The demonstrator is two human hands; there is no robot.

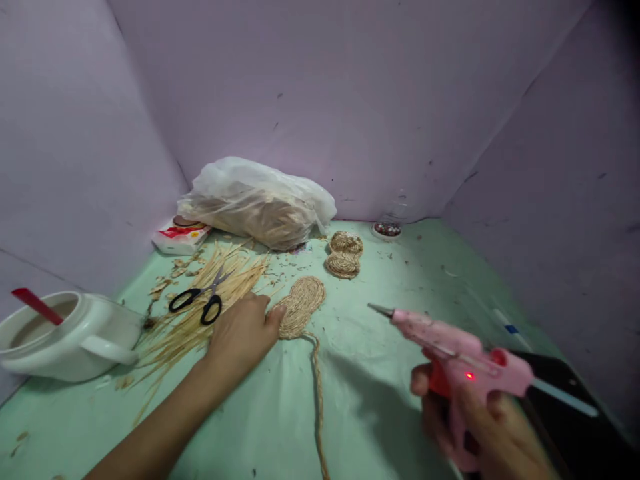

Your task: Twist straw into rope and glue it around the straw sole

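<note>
My right hand (493, 427) is wrapped round the handle of a pink hot glue gun (450, 350). Its metal nozzle points left, a red light glows on its side, and a glue stick sticks out at the back. My left hand (245, 330) grips the left edge of a coiled sole of braided straw (304, 303), thumb against it; the other fingertips are partly hidden. From the sole a loose tail of straw braid (319, 393) runs down toward me. Black-handled scissors (210, 293) lie half open on loose straw strands (193, 333) beside my left hand.
Behind the sole sits a small braided straw slipper (344, 255). A stuffed plastic bag (260, 203) leans at the back wall, near a red-and-white box (181, 238) and a clear container (389, 228). A white pot (75, 333) stands left; a dark flat object (575, 407) lies right.
</note>
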